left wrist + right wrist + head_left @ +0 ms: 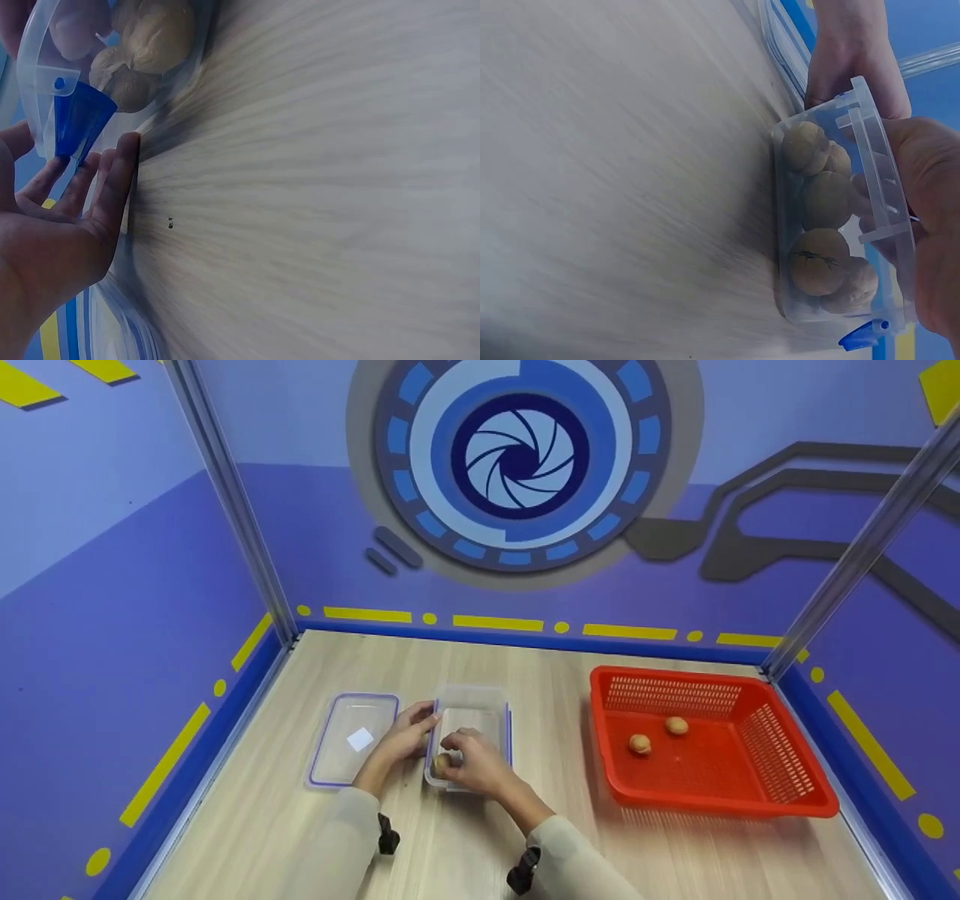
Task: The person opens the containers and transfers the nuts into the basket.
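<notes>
We have the clear plastic container (472,697) left of the tabletop (551,720)'s middle, mouth upward, long axis toward the back edge. Our left hand (406,736), fingers loosely spread, touches its left side; our right hand (478,766) pinches a walnut (442,766) inside its near-left corner.

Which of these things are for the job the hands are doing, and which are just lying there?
Probably the job:
left hand, touching the clear box
right hand, inside it
walnuts in the box
red basket with two more walnuts

Seemingly just lying there:
lid, untouched, though it might fit the box
white square on the lid
</notes>
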### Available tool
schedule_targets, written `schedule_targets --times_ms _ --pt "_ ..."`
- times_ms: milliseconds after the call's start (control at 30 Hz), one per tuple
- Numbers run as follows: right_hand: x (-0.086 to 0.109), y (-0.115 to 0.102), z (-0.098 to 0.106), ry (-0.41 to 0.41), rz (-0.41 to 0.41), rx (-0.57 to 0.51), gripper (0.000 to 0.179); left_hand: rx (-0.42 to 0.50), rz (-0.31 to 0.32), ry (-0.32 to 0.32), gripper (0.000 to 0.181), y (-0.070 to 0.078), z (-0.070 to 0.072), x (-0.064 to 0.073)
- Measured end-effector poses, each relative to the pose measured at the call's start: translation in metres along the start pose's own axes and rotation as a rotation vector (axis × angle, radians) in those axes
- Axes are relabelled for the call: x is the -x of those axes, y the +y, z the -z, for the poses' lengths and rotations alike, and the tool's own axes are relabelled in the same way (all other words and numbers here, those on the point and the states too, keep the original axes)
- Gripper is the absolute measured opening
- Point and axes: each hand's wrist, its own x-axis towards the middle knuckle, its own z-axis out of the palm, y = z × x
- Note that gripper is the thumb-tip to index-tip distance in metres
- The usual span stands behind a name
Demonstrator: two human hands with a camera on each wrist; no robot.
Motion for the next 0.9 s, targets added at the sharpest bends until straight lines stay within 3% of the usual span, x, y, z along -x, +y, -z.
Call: schedule_targets --times_ms 367,600,900 --pt "-0.0032 -0.0011 -0.0021 -0.077 -0.012 0.01 0.039 -0.002 0.016 -0.023 0.045 -0.001 0.0023 0.0021" --pt "-0.0024 -0.001 -0.0039 -0.065 -0.026 -0.01 0.037 -0.002 0.038 -0.009 0.045 -0.0013 0.0012 0.0034" --pt "-0.0055 -0.0006 -0.0014 -0.063 -0.079 -0.02 0.035 -0.028 0.021 0.012 0.044 0.0007 -0.0002 -0.0008"
